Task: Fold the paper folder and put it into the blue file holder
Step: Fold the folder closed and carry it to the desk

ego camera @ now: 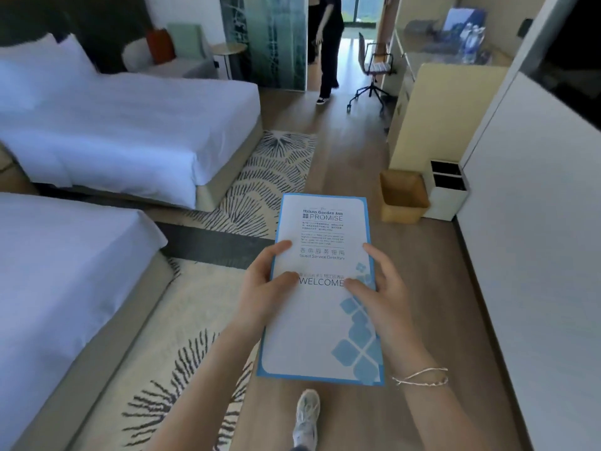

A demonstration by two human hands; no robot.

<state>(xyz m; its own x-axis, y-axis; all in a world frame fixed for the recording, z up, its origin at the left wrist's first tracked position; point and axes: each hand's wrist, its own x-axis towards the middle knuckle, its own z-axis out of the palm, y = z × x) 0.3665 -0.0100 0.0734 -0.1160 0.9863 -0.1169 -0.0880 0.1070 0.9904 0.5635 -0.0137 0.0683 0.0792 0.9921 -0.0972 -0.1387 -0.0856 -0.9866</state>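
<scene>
White paper folder with blue border [320, 320]: closed flat, held in the air over the wooden floor [422, 304]. Left hand [263, 284] grips its left edge, fingers closed on it; right hand [380, 288] grips its right edge likewise. Left: two white beds [130, 131]. Far right: blue holder [465, 19] on the table [432, 47].

Your left hand [260, 288] and right hand [380, 288] grip the closed paper folder [320, 320] by its side edges (thumbs on the cover) over the wood floor [351, 164].
</scene>
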